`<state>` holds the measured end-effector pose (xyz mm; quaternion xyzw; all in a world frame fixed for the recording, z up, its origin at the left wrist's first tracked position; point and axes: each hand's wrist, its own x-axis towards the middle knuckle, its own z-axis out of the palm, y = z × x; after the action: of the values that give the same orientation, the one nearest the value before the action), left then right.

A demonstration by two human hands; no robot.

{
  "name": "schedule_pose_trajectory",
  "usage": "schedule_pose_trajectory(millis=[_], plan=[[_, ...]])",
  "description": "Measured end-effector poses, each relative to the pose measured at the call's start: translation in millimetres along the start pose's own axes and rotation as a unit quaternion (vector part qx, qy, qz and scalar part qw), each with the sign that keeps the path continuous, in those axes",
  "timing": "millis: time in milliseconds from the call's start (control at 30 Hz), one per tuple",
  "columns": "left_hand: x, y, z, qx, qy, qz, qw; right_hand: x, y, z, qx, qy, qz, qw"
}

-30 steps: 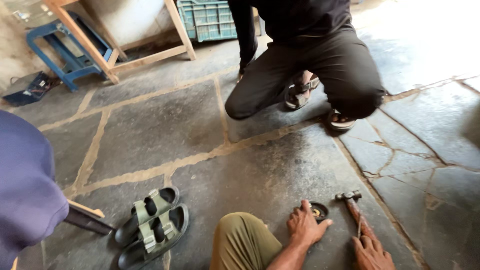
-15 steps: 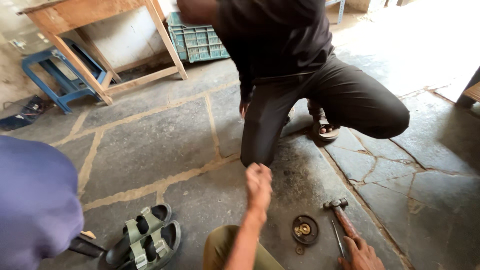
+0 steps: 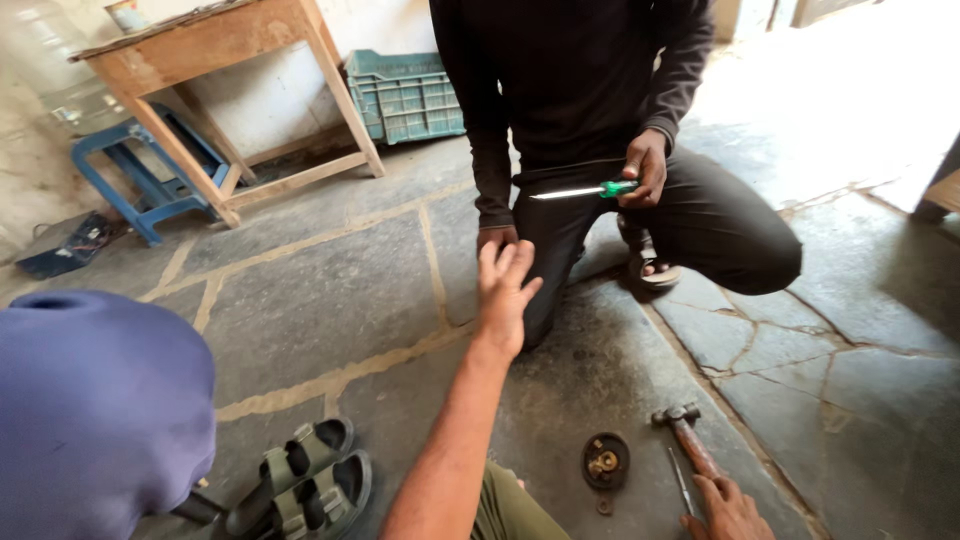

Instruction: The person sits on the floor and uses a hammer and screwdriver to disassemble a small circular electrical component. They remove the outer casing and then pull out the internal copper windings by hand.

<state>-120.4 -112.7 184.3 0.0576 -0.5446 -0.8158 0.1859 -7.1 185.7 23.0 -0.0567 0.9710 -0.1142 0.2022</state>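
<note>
Left hand [image 3: 505, 285] reaches out, fingers spread, empty, toward the crouching person's green-handled screwdriver [image 3: 585, 190], not yet passed over. Right hand [image 3: 728, 508] rests on the hammer [image 3: 688, 440] handle on the floor; grip unclear. Round metal part [image 3: 605, 461] lies beside it, untouched.

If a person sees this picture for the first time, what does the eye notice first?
In the centre, the left hand reaches open toward a crouching person in black, who holds a green-handled screwdriver. At the bottom right, the right hand rests on a hammer, beside a round dark metal part.
</note>
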Motion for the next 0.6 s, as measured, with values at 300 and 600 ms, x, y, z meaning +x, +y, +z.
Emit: schedule_pose_trajectory(millis=[300,600], plan=[[19,3,92,0.098,-0.091,0.151,0.979,-5,14,3,0.032,0.083,-0.025,0.996],[-31,-20,82,0.063,-0.081,0.330,0.938,-21,0,-13,0.189,0.393,-0.152,0.887]])
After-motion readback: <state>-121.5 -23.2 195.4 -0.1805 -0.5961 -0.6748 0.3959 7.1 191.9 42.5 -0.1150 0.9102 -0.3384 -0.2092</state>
